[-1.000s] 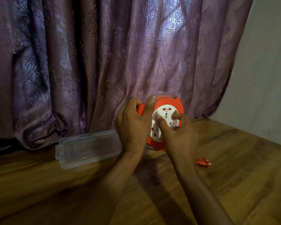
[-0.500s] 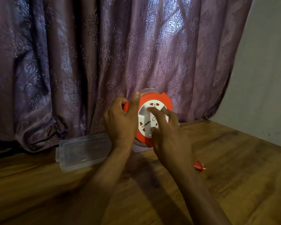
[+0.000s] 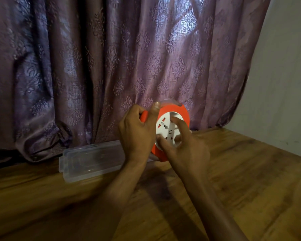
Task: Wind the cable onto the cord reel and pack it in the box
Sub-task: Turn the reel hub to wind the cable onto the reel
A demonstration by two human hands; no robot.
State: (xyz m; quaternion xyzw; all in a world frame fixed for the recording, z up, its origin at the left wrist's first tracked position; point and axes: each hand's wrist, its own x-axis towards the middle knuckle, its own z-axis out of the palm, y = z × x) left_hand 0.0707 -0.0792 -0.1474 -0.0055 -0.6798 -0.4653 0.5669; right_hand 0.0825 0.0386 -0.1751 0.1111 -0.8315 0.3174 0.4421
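With the left hand clamped on the cord reel handle, the right hand's fingers had turned its white face further, the red plug now hidden, suggesting winding was nearly finished.

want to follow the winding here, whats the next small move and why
Probably another turn of the white hub with the right hand: its fingers sit on the hub while the left hand grips the orange handle, steadying the reel. The clear box lies beside, holding no reel yet.
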